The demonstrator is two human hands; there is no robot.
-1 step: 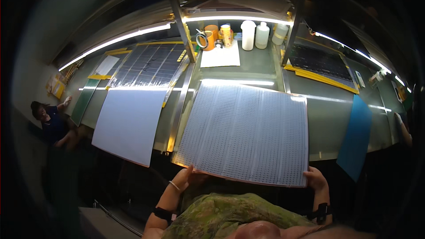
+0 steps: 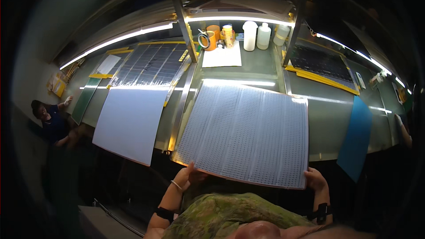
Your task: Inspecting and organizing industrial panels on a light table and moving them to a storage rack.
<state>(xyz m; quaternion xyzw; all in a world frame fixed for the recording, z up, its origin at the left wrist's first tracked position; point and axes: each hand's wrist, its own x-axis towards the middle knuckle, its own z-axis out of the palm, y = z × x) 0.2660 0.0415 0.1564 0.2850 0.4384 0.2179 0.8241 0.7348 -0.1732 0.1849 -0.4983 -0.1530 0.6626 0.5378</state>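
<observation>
Long strip lights run over the grey table (image 2: 261, 68), which stretches off to both sides under a shelf. On it, right before me, lies a big white perforated sheet (image 2: 243, 130), covered in fine rows of tiny holes or dots with a few plain bands running from the near edge to the far one. It is close to square, slightly wider than deep, lying flat with its near edge hanging past the table's front edge toward my chest.

My left hand (image 2: 190, 177) grips the near left corner, fingers (image 2: 191, 167) curled up over the edge; my right hand (image 2: 315, 179) is closed on the near right corner the same way.

Just to the left lies a plain white sheet (image 2: 130, 121), also overhanging the front, with a narrow metal strip between the two. To the right a blue sheet (image 2: 356, 137) stands apart, bare table between. Behind my sheet there is open table up to a white paper (image 2: 222, 56) and bottles (image 2: 256, 35). A person (image 2: 51, 121) stands far left.
</observation>
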